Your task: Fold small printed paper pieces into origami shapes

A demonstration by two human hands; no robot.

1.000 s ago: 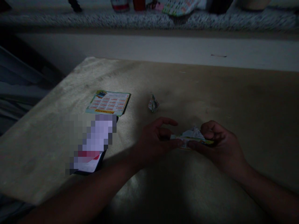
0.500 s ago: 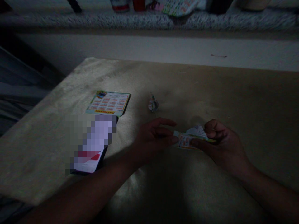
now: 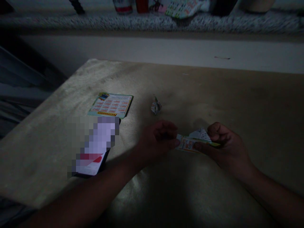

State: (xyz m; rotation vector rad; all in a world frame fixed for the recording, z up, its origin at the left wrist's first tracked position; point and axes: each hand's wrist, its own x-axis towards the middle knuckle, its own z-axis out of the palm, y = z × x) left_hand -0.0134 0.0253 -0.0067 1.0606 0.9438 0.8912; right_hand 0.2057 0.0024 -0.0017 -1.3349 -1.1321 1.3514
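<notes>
A folded printed paper [image 3: 188,144], with a pale triangular flap standing up at its back, is held just above the table between both hands. My right hand [image 3: 228,144] pinches its right part, thumb in front and curled fingers behind. At the left end, my left hand [image 3: 159,137] has its thumb on the front and its fingers curled at the paper's edge. Beyond the hands lies a small folded or crumpled piece of printed paper [image 3: 156,106]. To the left is a stack of printed sheets [image 3: 111,104] with rows of orange and dark print.
A phone [image 3: 95,148] with a lit, partly blurred screen lies left of my left forearm, near the sheets. Behind the table [image 3: 201,88] rises a pale wall with a speckled stone ledge [image 3: 147,22], which carries several containers and a printed packet. The room is dim.
The fingers of my left hand have curled in more, with the thumb still at the paper's left end. My right hand keeps its pinch, and the paper has hardly moved.
</notes>
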